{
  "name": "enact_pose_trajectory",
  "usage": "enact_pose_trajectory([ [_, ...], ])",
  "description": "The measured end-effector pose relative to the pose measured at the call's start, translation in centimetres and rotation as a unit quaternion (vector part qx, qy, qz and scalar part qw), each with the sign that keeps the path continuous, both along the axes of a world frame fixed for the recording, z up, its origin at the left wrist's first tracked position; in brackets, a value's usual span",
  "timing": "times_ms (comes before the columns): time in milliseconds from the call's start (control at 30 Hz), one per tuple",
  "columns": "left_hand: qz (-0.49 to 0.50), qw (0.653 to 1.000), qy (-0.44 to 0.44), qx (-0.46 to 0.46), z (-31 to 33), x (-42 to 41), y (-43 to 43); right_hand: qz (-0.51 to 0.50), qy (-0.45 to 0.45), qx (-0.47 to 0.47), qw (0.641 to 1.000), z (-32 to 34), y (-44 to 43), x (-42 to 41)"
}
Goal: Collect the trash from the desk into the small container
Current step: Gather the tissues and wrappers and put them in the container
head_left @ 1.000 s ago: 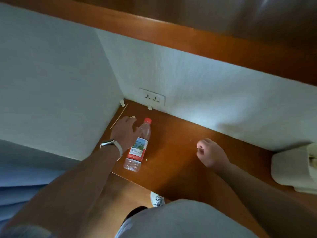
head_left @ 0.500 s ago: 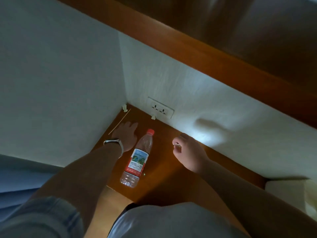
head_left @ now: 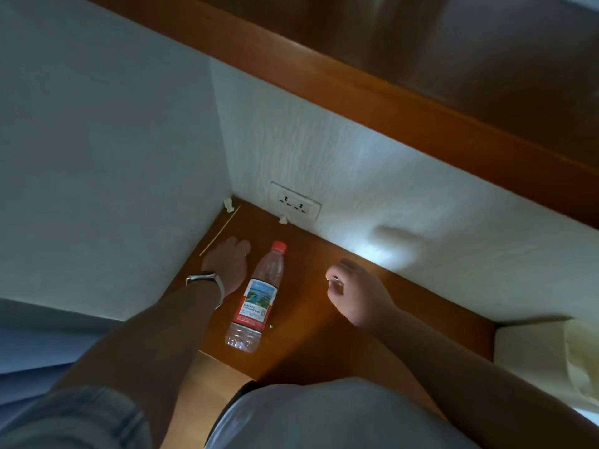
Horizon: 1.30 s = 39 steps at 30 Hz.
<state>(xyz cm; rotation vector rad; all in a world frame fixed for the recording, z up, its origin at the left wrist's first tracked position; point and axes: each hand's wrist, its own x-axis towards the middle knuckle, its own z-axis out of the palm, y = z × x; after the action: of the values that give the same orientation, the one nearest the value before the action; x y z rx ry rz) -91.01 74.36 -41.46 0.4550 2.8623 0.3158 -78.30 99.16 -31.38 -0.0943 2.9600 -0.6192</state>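
A clear plastic water bottle [head_left: 259, 293] with a red cap and red label lies on the wooden desk [head_left: 304, 322]. My left hand [head_left: 228, 264], with a watch on the wrist, rests palm down just left of the bottle, fingers curled onto the desk; what is under them is hidden. My right hand [head_left: 356, 290] hovers to the right of the bottle, its fingers pinched on a small white scrap [head_left: 335, 280]. A thin wooden stick [head_left: 220, 230] lies along the left wall. Two small paper scraps sit in the corner [head_left: 229, 204] and below the socket [head_left: 283, 220]. The white container [head_left: 525, 351] stands at the far right.
White walls close the desk on the left and at the back, with a double socket [head_left: 298, 204] low on the back wall. A wooden shelf [head_left: 389, 102] overhangs above. The desk's front edge runs just below the bottle's base, with floor beneath.
My right hand has moved left along the desk toward the bottle, still pinched. My left hand shifted forward over a scrap that lay at its fingertips. The bottle has not moved.
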Motion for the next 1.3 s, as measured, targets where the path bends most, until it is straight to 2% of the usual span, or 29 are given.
enact_pose_trajectory([
  [133, 0.019, 0.995, 0.045, 0.089, 1.6, 0.7, 0.3, -0.02, 0.018, 0.003, 1.0, 0.4, 0.8, 0.8],
  [300, 0.019, 0.987, 0.064, 0.147, 4.4, 2.1, 2.1, -0.031, 0.044, -0.003, 0.999, 0.9, 1.8, 2.4],
  [400, -0.011, 0.98, 0.068, 0.187, 5.8, 4.1, 4.1, -0.037, 0.051, -0.006, 0.998, 1.4, 2.5, 3.8],
  [533, -0.081, 0.968, 0.128, 0.2, 7.4, 7.6, 7.7, -0.043, 0.059, -0.017, 0.997, 1.9, 4.2, 5.8],
  [600, -0.089, 0.966, 0.132, 0.206, 8.3, 9.2, 9.7, -0.05, 0.058, -0.019, 0.997, 2.3, 5.4, 6.9],
  [800, -0.115, 0.962, 0.096, 0.231, 10.5, 13.2, 17.0, -0.122, 0.066, -0.036, 0.99, 4.1, 10.2, 11.5],
  [1167, -0.261, 0.941, 0.008, 0.214, 14.2, 20.6, 31.1, -0.287, 0.109, -0.057, 0.95, 5.2, 22.6, 22.7],
  [1300, -0.309, 0.928, 0.009, 0.207, 14.6, 23.2, 36.3, -0.323, 0.114, -0.071, 0.937, 5.6, 26.5, 26.8],
])
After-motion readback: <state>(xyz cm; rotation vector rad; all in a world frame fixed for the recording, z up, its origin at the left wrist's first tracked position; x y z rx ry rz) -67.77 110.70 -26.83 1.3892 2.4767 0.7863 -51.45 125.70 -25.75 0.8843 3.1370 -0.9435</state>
